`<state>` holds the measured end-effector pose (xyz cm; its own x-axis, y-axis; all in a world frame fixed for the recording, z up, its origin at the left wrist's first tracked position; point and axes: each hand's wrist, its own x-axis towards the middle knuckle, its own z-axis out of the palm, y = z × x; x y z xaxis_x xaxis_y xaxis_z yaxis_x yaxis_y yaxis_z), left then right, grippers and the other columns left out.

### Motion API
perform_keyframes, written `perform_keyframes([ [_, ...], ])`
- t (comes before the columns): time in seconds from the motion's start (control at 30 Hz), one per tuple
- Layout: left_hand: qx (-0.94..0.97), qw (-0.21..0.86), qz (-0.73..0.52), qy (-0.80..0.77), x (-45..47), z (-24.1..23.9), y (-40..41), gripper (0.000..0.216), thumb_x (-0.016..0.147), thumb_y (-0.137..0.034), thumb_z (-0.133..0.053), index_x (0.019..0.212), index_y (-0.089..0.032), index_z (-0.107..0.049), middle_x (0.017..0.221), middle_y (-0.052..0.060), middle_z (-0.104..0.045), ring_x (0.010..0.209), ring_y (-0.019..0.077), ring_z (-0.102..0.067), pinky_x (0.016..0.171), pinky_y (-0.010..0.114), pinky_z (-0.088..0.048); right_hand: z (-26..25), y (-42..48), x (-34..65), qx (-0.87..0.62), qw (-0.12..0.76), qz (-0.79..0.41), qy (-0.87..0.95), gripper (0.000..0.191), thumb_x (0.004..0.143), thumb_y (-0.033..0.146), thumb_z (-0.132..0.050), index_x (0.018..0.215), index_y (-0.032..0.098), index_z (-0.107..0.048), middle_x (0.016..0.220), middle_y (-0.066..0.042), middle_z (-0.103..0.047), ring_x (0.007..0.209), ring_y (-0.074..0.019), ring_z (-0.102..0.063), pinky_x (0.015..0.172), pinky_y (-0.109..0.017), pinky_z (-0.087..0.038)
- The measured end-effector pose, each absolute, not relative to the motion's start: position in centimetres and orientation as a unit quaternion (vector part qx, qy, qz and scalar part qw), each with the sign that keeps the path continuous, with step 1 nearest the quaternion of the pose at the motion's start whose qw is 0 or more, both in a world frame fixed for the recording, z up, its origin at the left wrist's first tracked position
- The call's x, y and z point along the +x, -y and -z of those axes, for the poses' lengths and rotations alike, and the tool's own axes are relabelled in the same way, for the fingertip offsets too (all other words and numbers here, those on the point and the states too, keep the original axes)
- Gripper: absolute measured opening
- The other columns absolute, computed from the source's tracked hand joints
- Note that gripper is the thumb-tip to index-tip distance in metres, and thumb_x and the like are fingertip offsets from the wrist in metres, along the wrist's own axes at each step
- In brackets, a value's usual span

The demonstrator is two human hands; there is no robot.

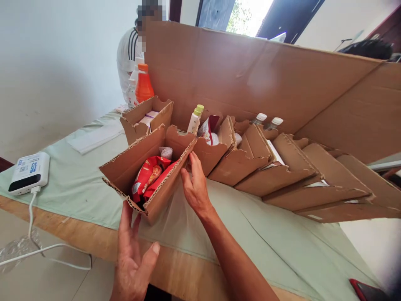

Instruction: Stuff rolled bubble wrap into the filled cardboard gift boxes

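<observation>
Cardboard box (150,171) holds red, seemingly snack, packets (147,177).

A snack packet (147,177) lies in the nearest box (131,165), with more boxes (282,175) rowed to its right.

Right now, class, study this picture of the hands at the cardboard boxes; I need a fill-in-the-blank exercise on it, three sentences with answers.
1. The nearest open cardboard box holds a snack packet whose main colour is ____.
2. The right hand touches the side of that box, while the left hand is at its near ____.
3. The bottle behind the far small box has a cap coloured ____.

Missing words: red; corner; orange
</observation>
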<state>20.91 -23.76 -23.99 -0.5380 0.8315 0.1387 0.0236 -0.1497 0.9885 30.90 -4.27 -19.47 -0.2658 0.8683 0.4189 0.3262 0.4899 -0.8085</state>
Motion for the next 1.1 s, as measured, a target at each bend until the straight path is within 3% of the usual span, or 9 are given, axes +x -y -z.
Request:
perform_keyframes([
  [0.2,0.411,0.288,-0.651,-0.57,21.0,24.2,22.7,0.079,0.095,-0.026,-0.062,0.16,-0.046,-0.022,0.173,-0.003,-0.016,0.159,0.0318,-0.017,0.127,0.057,-0.028,22.0,5.2,29.6,-0.378,0.504,-0.31,0.712,0.049,0.102,0.038,-0.043,0.148,0.022,-0.046,0.158,-0.011,-0.046,0.148,-0.0206,-0.04,0.123,-0.046,-0.033],
  [0.37,0.437,0.287,-0.641,-0.562,22.1,23.9,19.7,0.083,0.093,-0.024,-0.062,0.161,-0.043,-0.019,0.174,-0.003,-0.012,0.16,0.0308,-0.013,0.126,0.055,-0.031,25.9,4.2,30.6,-0.445,0.496,-0.337,0.665,0.042,0.098,0.04,-0.043,0.13,0.019,-0.059,0.142,-0.016,-0.06,0.135,-0.0248,-0.054,0.116,-0.046,-0.041],
  [0.63,0.47,0.315,-0.578,-0.588,22.1,22.3,8.1,0.091,0.083,-0.024,-0.067,0.161,-0.025,-0.02,0.174,0.013,-0.006,0.161,0.0318,-0.004,0.125,0.058,-0.026,27.9,3.0,31.7,-0.503,0.493,-0.359,0.612,0.039,0.096,0.039,-0.044,0.124,0.019,-0.062,0.131,-0.015,-0.067,0.122,-0.0254,-0.062,0.108,-0.045,-0.047],
  [0.8,0.475,0.335,-0.538,-0.61,21.3,22.7,6.9,0.082,0.083,-0.028,-0.064,0.157,-0.018,-0.031,0.167,0.02,-0.028,0.156,0.0344,-0.025,0.124,0.061,-0.025,28.0,2.8,31.6,-0.502,0.493,-0.361,0.613,0.038,0.093,0.038,-0.045,0.119,0.018,-0.064,0.128,-0.015,-0.068,0.117,-0.0244,-0.064,0.104,-0.042,-0.049],
  [0.97,0.526,0.273,-0.485,-0.643,18.8,23.9,12.6,0.05,0.085,-0.029,-0.065,0.134,-0.023,-0.062,0.156,0.015,-0.049,0.149,0.0344,-0.041,0.116,0.058,-0.04,27.3,3.4,31.8,-0.484,0.485,-0.353,0.637,0.032,0.093,0.035,-0.044,0.106,0.019,-0.068,0.116,-0.013,-0.073,0.111,-0.0241,-0.067,0.101,-0.041,-0.05],
  [1.1,0.504,0.189,-0.493,-0.683,16.0,25.5,16.0,0.032,0.088,-0.026,-0.062,0.119,-0.025,-0.07,0.145,0.012,-0.06,0.144,0.0346,-0.047,0.114,0.06,-0.042,25.2,4.0,30.5,-0.451,0.466,-0.349,0.676,0.029,0.092,0.033,-0.047,0.103,0.021,-0.07,0.105,-0.011,-0.076,0.101,-0.0245,-0.069,0.092,-0.04,-0.054],
])
